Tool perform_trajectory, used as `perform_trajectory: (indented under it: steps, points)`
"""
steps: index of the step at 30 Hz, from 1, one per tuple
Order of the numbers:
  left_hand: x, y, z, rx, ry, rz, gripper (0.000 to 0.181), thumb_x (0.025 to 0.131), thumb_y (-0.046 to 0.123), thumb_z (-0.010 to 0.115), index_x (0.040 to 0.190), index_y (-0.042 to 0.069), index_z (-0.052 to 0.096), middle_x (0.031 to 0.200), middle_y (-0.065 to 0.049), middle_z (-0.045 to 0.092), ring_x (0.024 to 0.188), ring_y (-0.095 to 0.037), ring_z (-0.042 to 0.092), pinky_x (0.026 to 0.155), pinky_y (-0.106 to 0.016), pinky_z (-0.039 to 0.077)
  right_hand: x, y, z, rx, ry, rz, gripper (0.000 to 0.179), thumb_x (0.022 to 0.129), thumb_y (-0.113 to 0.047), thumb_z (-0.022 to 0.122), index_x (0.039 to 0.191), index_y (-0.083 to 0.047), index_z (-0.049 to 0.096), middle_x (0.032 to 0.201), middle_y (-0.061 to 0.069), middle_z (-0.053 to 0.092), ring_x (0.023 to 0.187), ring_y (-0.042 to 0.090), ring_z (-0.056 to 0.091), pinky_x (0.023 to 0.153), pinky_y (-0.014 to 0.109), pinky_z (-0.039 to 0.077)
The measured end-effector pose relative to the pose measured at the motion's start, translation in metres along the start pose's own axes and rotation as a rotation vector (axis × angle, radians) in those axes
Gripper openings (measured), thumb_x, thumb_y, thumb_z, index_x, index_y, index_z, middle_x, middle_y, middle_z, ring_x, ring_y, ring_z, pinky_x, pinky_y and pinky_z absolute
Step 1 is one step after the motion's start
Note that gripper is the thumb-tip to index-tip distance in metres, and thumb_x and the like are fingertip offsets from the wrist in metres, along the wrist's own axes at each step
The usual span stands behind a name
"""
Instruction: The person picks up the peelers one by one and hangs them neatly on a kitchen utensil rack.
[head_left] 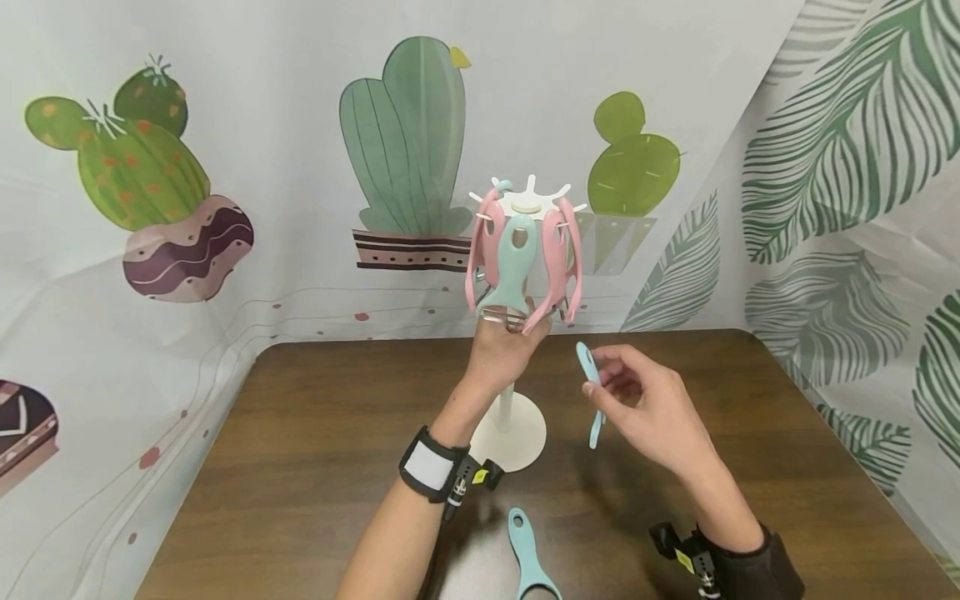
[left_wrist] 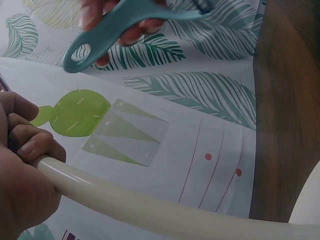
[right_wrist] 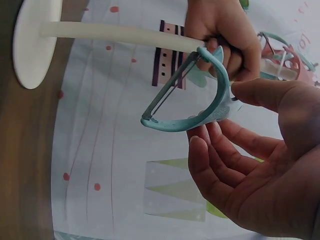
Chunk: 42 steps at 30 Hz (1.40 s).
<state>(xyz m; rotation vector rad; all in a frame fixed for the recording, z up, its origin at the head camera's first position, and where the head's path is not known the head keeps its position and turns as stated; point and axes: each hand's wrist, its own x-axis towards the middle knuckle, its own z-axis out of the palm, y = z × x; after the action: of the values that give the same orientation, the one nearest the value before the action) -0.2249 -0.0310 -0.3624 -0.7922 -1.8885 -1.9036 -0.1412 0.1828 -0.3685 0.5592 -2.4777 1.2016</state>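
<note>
My left hand grips the cream pole of a white rotating rack, just under the hanging tools. Several pink peelers and a light blue-green peeler hang from the rack's hooks; some overlap, hiding parts of each other. To the right of the pole, my right hand pinches a light blue Y-shaped peeler between thumb and fingers. Its metal blade faces the pole in the right wrist view, and the handle is mostly hidden there. This peeler is apart from the rack in the head view.
The rack's round white base stands on a brown wooden table. Another light blue peeler lies near the front edge, its head cut off by the frame. Behind the table hangs a cloth printed with cacti and leaves.
</note>
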Motion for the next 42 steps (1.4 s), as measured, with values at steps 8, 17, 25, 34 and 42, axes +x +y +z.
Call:
perform_trajectory:
  steps: [8, 17, 25, 34, 42]
  points:
    - [0.0, -0.001, 0.001, -0.012, -0.002, -0.007, 0.018, 0.091, -0.005, 0.068, 0.099, 0.007, 0.058, 0.069, 0.001, 0.047, 0.064, -0.013, 0.044, 0.064, -0.029, 0.04, 0.022, -0.001, -0.008, 0.037, 0.042, 0.004, 0.034, 0.096, -0.009, 0.079, 0.128, -0.007, 0.07, 0.093, 0.004, 0.072, 0.081, 0.015, 0.068, 0.07, 0.021, 0.055]
    - [0.001, 0.015, 0.003, -0.017, 0.006, -0.022, 0.018, 0.091, -0.008, 0.066, 0.096, 0.005, 0.055, 0.07, 0.003, 0.046, 0.065, -0.012, 0.042, 0.068, -0.028, 0.039, 0.04, -0.004, -0.013, 0.085, 0.118, -0.006, 0.038, 0.097, -0.007, 0.076, 0.135, -0.007, 0.068, 0.097, 0.008, 0.072, 0.081, 0.014, 0.066, 0.074, 0.017, 0.053]
    - [0.001, 0.003, 0.003, -0.003, 0.011, -0.049, 0.023, 0.092, -0.007, 0.067, 0.087, 0.009, 0.052, 0.069, 0.003, 0.044, 0.064, -0.012, 0.042, 0.067, -0.029, 0.039, 0.06, -0.012, -0.018, 0.199, 0.2, -0.032, 0.036, 0.097, -0.003, 0.075, 0.133, -0.004, 0.068, 0.099, 0.011, 0.072, 0.083, 0.011, 0.068, 0.077, 0.019, 0.055]
    - [-0.001, -0.002, 0.001, -0.006, 0.015, -0.042, 0.02, 0.091, -0.003, 0.069, 0.105, 0.008, 0.06, 0.073, 0.002, 0.048, 0.068, -0.013, 0.046, 0.071, -0.029, 0.042, 0.083, -0.016, -0.018, 0.332, 0.262, -0.074, 0.033, 0.099, -0.007, 0.074, 0.132, -0.003, 0.071, 0.1, 0.007, 0.072, 0.086, 0.015, 0.067, 0.075, 0.021, 0.054]
    - [-0.001, 0.0, 0.001, -0.013, 0.016, -0.044, 0.02, 0.091, -0.006, 0.068, 0.1, 0.009, 0.058, 0.07, 0.002, 0.046, 0.065, -0.013, 0.044, 0.069, -0.029, 0.041, 0.1, -0.022, -0.015, 0.384, 0.294, -0.094, 0.03, 0.1, -0.006, 0.073, 0.13, -0.003, 0.072, 0.102, 0.003, 0.074, 0.09, 0.017, 0.07, 0.078, 0.023, 0.054]
